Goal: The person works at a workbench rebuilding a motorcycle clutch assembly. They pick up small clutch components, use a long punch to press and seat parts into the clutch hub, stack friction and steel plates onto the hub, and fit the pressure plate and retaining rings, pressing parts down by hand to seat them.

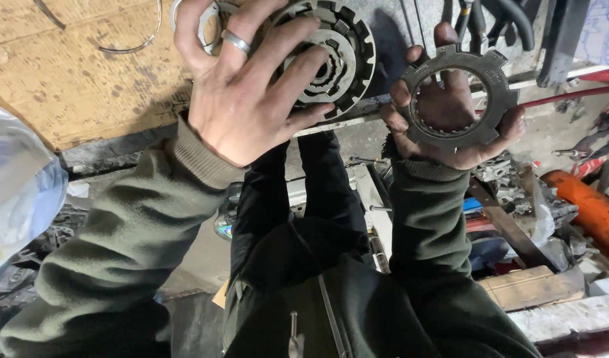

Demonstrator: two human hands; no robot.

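The left hand (241, 89) is up at the top of the view, back of the hand to the camera, a ring on one finger, fingers spread and curled over the face of a round clutch basket (334, 56). The basket's notched outer rim sticks out past the fingertips on the right, its stepped centre hub showing between two fingers, so the part sits under and beyond the hand, clasped from the front. Over to the right hand (450, 116), palm up and cupped, closed around a flat toothed clutch plate (458, 99). The plate lies across the palm and fingers, its square tabs jutting out round the edge, thumb pressing on its left side, fingertips hooked over the top and the right rim, and the palm shows through the open middle of the ring. The two parts sit near each other, not touching. Behind the left hand lies a cardboard sheet (72, 73); off to the right, an orange cylinder (593, 209) among scattered metal parts. Dark green sleeves run down toward the camera
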